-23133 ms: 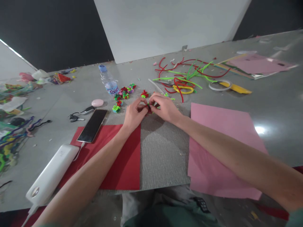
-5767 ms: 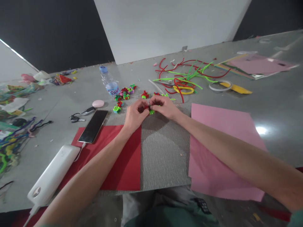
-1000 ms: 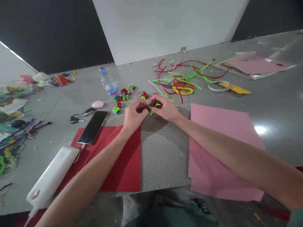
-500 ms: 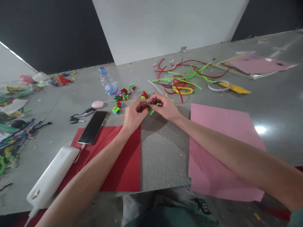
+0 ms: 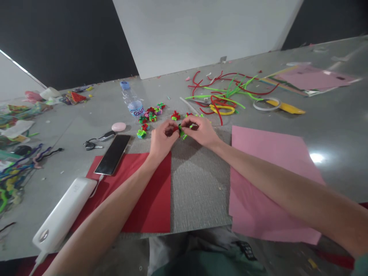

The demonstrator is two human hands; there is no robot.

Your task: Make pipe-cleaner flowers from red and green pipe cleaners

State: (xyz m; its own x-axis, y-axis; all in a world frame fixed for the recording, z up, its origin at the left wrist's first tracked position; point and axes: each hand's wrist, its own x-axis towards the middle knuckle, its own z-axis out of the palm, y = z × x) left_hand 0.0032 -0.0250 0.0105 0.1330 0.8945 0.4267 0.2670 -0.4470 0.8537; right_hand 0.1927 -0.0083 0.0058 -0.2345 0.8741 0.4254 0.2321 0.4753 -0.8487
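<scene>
A small red and green pipe-cleaner piece (image 5: 179,130) is held between both hands above the grey table. My left hand (image 5: 164,138) pinches its red side with thumb and fingers. On its green side, my right hand (image 5: 200,131) is closed in a pinch. Small red, green and purple pipe-cleaner shapes (image 5: 151,114) lie in a group beyond my left hand, and a green one (image 5: 141,133) sits nearer. Another red one (image 5: 175,115) is just past the fingertips. Loose red and green pipe cleaners (image 5: 230,92) spread out behind my right hand.
Yellow-handled scissors (image 5: 222,110), a tape roll (image 5: 266,104) and a bottle (image 5: 132,101) stand or lie farther back. Left are a phone (image 5: 113,155), keys (image 5: 92,145) and a power bank (image 5: 64,214). Red paper (image 5: 153,199) and pink paper (image 5: 267,149) lie under the forearms.
Both hands have parted very slightly at the fingertips, and the held piece has turned a little. More of a red shape behind my right hand shows.
</scene>
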